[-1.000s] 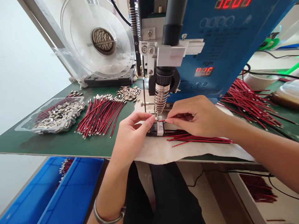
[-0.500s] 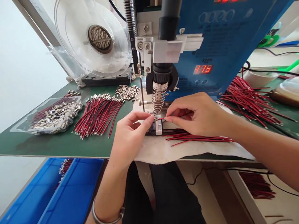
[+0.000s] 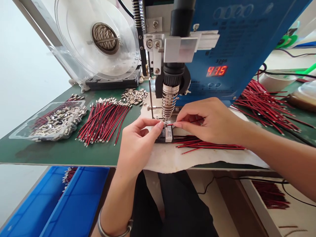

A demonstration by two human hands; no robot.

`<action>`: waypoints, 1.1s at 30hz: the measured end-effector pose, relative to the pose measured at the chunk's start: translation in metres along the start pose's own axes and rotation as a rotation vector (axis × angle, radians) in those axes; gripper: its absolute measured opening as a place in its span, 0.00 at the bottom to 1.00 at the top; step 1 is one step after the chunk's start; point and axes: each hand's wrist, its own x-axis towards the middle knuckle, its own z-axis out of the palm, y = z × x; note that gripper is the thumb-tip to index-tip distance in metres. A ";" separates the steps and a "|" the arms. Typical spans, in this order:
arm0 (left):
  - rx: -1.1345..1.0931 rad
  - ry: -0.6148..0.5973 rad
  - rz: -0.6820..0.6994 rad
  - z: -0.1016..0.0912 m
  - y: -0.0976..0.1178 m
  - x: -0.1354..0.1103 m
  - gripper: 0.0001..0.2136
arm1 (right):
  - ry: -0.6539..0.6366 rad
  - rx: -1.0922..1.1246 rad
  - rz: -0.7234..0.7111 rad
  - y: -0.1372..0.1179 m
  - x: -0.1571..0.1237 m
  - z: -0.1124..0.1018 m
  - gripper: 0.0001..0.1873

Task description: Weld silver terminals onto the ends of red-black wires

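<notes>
My right hand (image 3: pixel 207 121) pinches a red and black wire (image 3: pixel 170 125) between thumb and forefinger, its end lying at a small metal fixture (image 3: pixel 169 132). My left hand (image 3: pixel 142 140) is closed at the fixture's left side, thumb and forefinger pressed together; a tiny metal connector seems to sit at the fingertips, mostly hidden. Right above the fixture is the soldering machine's spring-wrapped tip (image 3: pixel 170 102), close to both hands. Several loose red and black wires (image 3: pixel 209 144) lie on a white cloth (image 3: pixel 170 161) under my right hand.
A pile of wires with metal connectors (image 3: pixel 103 120) lies left, beside a plastic tray of connectors (image 3: pixel 61 123) and loose connectors (image 3: pixel 134 96). Behind stands the blue control box (image 3: pixel 222 42). More wires (image 3: pixel 264 105) lie right. Blue bins (image 3: pixel 74 204) sit below the table edge.
Both hands stay in nearly the same place at the fixture. The view has shifted slightly, and the soldering head appears a little further right in it.
</notes>
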 end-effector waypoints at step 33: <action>-0.010 0.040 -0.002 0.002 0.001 -0.001 0.13 | -0.009 -0.063 0.047 -0.003 -0.002 0.002 0.10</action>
